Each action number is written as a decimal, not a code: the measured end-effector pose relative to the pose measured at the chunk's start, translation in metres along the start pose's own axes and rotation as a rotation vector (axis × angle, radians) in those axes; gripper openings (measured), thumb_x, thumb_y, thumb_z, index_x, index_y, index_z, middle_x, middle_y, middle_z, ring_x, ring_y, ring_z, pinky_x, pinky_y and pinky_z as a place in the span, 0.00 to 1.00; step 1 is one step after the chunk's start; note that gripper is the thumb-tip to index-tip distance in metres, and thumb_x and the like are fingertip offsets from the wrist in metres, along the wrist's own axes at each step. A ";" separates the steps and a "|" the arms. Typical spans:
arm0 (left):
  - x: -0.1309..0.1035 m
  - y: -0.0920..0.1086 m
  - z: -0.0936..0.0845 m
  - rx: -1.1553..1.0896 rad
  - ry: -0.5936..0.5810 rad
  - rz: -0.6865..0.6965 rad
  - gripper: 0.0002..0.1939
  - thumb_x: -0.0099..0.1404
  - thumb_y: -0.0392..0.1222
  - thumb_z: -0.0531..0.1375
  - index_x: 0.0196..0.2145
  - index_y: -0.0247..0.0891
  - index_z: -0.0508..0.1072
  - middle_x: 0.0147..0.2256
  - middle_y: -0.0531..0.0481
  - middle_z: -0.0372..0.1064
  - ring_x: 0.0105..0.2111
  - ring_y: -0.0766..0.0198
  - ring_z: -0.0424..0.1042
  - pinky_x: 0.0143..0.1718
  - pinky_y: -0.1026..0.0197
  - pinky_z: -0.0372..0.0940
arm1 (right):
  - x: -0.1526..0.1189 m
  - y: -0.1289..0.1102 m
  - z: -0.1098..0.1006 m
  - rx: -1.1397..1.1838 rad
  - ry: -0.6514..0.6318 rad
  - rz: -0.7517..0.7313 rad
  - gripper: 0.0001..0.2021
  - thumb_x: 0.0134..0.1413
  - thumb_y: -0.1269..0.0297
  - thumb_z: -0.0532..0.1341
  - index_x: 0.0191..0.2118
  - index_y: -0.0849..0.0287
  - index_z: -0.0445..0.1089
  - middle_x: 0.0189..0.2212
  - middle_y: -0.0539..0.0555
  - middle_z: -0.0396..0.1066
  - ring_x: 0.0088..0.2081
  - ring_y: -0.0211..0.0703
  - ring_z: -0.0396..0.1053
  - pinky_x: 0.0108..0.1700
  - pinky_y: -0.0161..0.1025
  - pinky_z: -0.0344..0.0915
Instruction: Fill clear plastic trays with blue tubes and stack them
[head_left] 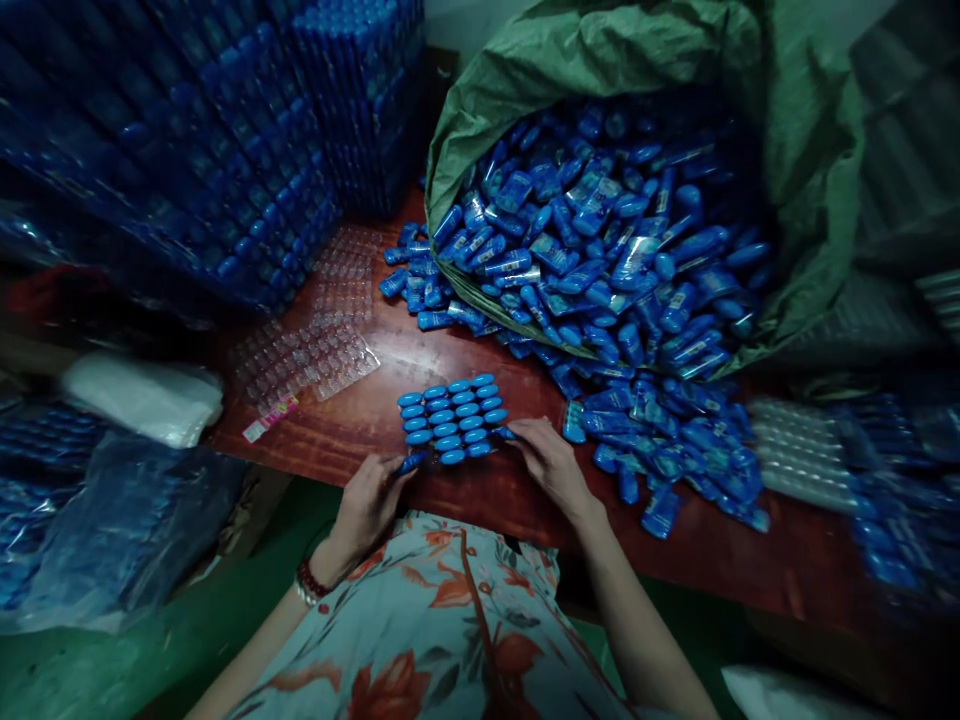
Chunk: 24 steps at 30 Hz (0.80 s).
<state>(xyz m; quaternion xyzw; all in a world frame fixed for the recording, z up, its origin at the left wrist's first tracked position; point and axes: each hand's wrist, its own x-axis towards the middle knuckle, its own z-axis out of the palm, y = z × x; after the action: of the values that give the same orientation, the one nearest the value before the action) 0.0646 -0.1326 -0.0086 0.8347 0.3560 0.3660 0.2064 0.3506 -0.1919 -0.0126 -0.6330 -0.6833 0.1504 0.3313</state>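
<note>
In front of me on the table, a block of small blue bottles stands upright in tight rows, their oval tops facing up. My left hand is closed around a small blue bottle at the block's near left corner. At the near right side, my right hand pinches another small blue bottle close to the outer row. Fingers partly cover both held bottles.
A green woven sack spills loose blue bottles over the right of the red-brown table. Clear plastic blister trays lie at left. Tall stacks of packed blue bottles rise behind them. More trays sit far right.
</note>
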 end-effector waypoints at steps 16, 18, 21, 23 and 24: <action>0.037 -0.037 -0.011 0.167 -0.385 0.293 0.21 0.64 0.28 0.47 0.53 0.37 0.65 0.34 0.45 0.65 0.32 0.61 0.61 0.33 0.59 0.64 | -0.028 -0.047 -0.007 -0.066 -0.008 0.123 0.08 0.61 0.68 0.53 0.43 0.56 0.66 0.34 0.55 0.68 0.38 0.43 0.68 0.42 0.40 0.68; 0.039 -0.037 -0.008 0.148 -0.410 0.284 0.20 0.65 0.29 0.47 0.52 0.37 0.66 0.34 0.44 0.66 0.32 0.61 0.61 0.33 0.59 0.64 | -0.033 -0.044 -0.001 -0.029 0.021 0.118 0.09 0.61 0.69 0.53 0.45 0.54 0.67 0.35 0.55 0.69 0.39 0.43 0.69 0.43 0.40 0.68; 0.038 -0.038 -0.003 0.130 -0.430 0.270 0.19 0.66 0.30 0.46 0.52 0.38 0.67 0.38 0.42 0.67 0.35 0.60 0.62 0.36 0.57 0.65 | -0.032 -0.043 0.005 -0.062 -0.033 0.091 0.12 0.61 0.71 0.51 0.46 0.54 0.67 0.37 0.55 0.69 0.40 0.43 0.69 0.43 0.41 0.68; 0.036 -0.040 0.001 0.118 -0.418 0.280 0.20 0.67 0.30 0.46 0.52 0.39 0.67 0.39 0.42 0.68 0.35 0.60 0.63 0.37 0.57 0.66 | -0.025 -0.046 0.005 -0.175 -0.118 0.079 0.14 0.59 0.74 0.50 0.46 0.56 0.67 0.36 0.56 0.69 0.38 0.43 0.68 0.41 0.40 0.68; 0.035 -0.042 0.003 0.114 -0.397 0.292 0.20 0.67 0.30 0.46 0.53 0.40 0.67 0.39 0.42 0.68 0.36 0.60 0.64 0.37 0.57 0.66 | -0.020 -0.049 0.004 -0.251 -0.173 0.078 0.15 0.58 0.76 0.50 0.46 0.56 0.67 0.35 0.56 0.68 0.37 0.44 0.67 0.41 0.40 0.67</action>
<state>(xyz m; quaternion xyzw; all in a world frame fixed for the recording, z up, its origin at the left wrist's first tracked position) 0.0649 -0.0788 -0.0195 0.9431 0.2043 0.2001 0.1698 0.3097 -0.2181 0.0101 -0.6801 -0.6977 0.1308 0.1834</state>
